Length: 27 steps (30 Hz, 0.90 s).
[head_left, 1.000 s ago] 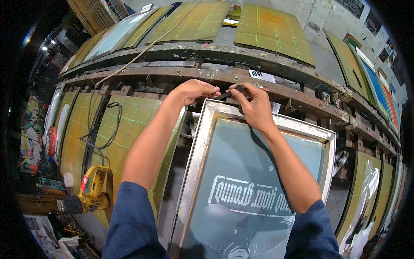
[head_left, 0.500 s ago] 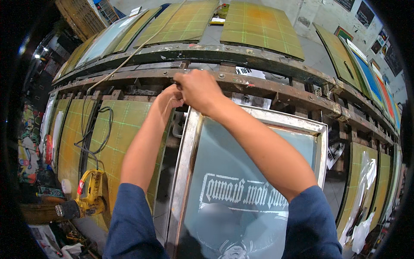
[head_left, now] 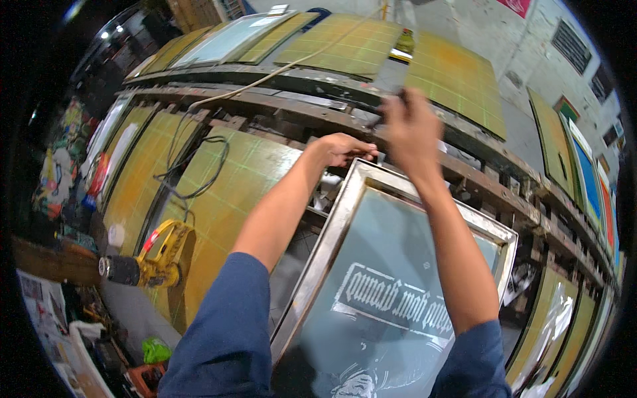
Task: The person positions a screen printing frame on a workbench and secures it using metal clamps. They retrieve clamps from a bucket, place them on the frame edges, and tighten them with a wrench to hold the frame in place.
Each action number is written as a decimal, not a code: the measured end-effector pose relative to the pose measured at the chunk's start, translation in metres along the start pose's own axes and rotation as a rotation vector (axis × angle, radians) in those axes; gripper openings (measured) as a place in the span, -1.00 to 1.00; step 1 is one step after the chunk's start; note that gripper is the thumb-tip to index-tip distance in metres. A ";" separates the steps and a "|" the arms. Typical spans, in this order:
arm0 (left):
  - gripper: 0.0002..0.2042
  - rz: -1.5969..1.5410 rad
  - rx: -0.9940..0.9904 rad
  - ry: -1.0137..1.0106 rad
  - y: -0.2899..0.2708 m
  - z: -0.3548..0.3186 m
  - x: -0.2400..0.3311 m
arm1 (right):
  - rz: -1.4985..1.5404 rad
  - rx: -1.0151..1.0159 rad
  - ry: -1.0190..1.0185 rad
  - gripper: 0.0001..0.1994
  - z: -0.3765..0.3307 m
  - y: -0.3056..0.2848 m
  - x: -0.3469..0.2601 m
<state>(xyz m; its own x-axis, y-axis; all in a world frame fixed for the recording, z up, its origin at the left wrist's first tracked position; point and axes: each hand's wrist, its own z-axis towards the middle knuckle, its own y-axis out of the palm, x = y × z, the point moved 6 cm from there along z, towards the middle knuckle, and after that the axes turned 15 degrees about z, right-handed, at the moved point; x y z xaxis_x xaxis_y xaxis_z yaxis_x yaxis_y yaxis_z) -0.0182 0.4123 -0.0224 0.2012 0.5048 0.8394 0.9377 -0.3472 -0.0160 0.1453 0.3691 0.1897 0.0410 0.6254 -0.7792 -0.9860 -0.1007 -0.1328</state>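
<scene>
A silk-screen frame (head_left: 323,249) with a pale metal border stands before me, tilted slightly. Its blue-grey mesh (head_left: 391,245) carries a white-lined stencil of lettering with a figure below. Just beyond the frame's far left corner is my left hand (head_left: 344,148), its thumb and fingers pinched together; what is between them, if anything, is too small to make out. My right hand (head_left: 413,126) is raised over the metal rails (head_left: 298,109), up and to the right of the left one. Motion smears its fingers, and a dark patch shows at their tips.
Yellow-green gridded boards (head_left: 225,166) line both sides of the rails. On the near left board rests a yellow heat gun (head_left: 162,262), its dark cord (head_left: 199,192) looped behind. A pale cable (head_left: 265,78) crosses the rails. Papers (head_left: 524,282) lie below the frame's right side.
My hands were together at the frame's far left corner; now they are apart, the right one lifted up and to the right. The whole view has shifted and tilted.
</scene>
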 end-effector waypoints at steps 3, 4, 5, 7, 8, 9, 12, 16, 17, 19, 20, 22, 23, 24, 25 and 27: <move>-0.61 0.096 0.080 0.006 -0.005 -0.023 -0.005 | 0.163 0.170 0.120 -0.74 -0.058 -0.069 -0.021; -0.56 0.152 0.197 0.041 0.002 -0.037 0.006 | 0.136 0.161 0.219 -0.72 -0.084 -0.100 -0.027; -0.50 0.204 0.301 0.072 0.020 -0.063 0.020 | 0.110 0.242 0.293 -0.69 -0.115 -0.137 -0.036; -0.34 0.294 0.488 0.186 0.020 -0.088 -0.006 | -0.030 0.337 0.384 -0.60 -0.182 -0.215 -0.054; -0.35 0.303 0.559 0.290 0.035 -0.104 -0.019 | -0.085 0.436 0.467 -0.56 -0.222 -0.260 -0.066; -0.38 0.323 0.512 0.290 0.052 -0.129 -0.039 | -0.209 0.543 0.474 -0.56 -0.261 -0.301 -0.089; -0.44 0.272 0.682 0.205 0.103 -0.284 -0.096 | -0.275 0.807 0.629 -0.59 -0.365 -0.372 -0.147; -0.52 0.258 0.816 -0.055 0.181 -0.433 -0.190 | -0.497 0.651 0.868 -0.64 -0.512 -0.428 -0.181; -0.53 0.279 0.830 -0.113 0.198 -0.455 -0.213 | -0.599 0.572 0.873 -0.63 -0.545 -0.425 -0.180; -0.56 0.193 0.813 -0.142 0.228 -0.486 -0.250 | -0.619 0.441 1.008 -0.58 -0.561 -0.393 -0.185; -0.57 0.157 0.804 -0.155 0.238 -0.499 -0.259 | -0.548 0.411 1.136 -0.52 -0.556 -0.364 -0.186; -0.60 0.350 0.786 -0.190 0.246 -0.508 -0.253 | -0.602 0.404 1.100 -0.45 -0.554 -0.328 -0.183; -0.61 0.441 0.777 -0.215 0.249 -0.510 -0.251 | -0.648 0.329 1.059 -0.45 -0.545 -0.311 -0.181; -0.61 0.418 0.790 -0.188 0.252 -0.511 -0.247 | -0.695 0.253 1.024 -0.44 -0.538 -0.301 -0.182; -0.62 0.385 0.807 -0.161 0.253 -0.510 -0.246 | -0.637 0.267 1.008 -0.44 -0.536 -0.296 -0.184; -0.62 0.364 0.845 -0.101 0.251 -0.506 -0.243 | -0.519 0.306 0.954 -0.45 -0.527 -0.291 -0.180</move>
<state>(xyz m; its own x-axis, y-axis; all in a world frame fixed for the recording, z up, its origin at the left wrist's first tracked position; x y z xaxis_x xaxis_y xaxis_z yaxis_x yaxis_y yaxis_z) 0.0249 -0.1974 0.0438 0.5102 0.5580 0.6545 0.6994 0.1737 -0.6933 0.5103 -0.1216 0.0458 0.4347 -0.3236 -0.8404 -0.8066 0.2751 -0.5231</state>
